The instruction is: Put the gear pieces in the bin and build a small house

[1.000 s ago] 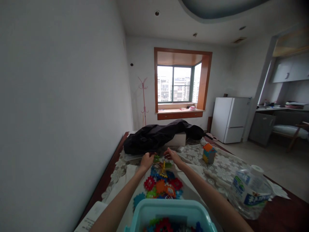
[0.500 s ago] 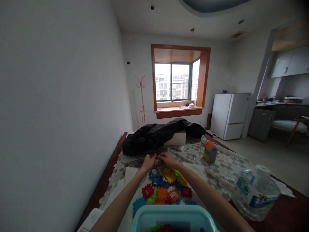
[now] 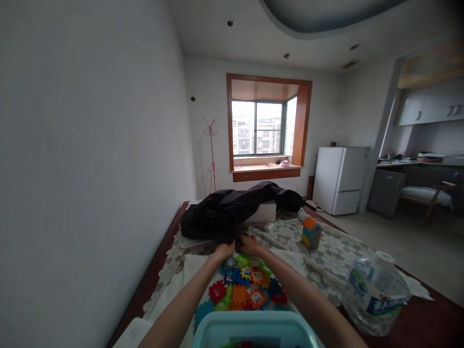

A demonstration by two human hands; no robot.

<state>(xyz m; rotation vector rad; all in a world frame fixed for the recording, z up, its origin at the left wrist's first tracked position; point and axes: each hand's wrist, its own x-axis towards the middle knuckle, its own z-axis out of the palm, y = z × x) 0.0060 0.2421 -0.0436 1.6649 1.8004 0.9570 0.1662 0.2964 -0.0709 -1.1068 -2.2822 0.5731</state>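
My left hand [image 3: 225, 250] and my right hand [image 3: 249, 244] are close together at the far end of the toy pile, beside the black cloth [image 3: 221, 212]. The fingers of both hands are bent inward; anything between them is too dark and small to make out. Just on the near side lie several interlocking plastic pieces with toothed edges, among them an orange piece [image 3: 239, 294], a red piece [image 3: 217, 292] and a yellow piece with a white window [image 3: 246, 273]. They rest on a white cloth [image 3: 195, 265].
A light-blue tub [image 3: 255, 316] holding more pieces stands nearest me. To the right are a small block house [image 3: 311, 233] and a large clear plastic bottle [image 3: 377, 295], on a floral tablecloth [image 3: 333, 261]. Behind the black cloth's edge sits a white box [image 3: 264, 212].
The view has tilted up slightly. My hands have shifted a little, and the right hand has turned with its fingers bent down. Green pieces now show just below the hands.
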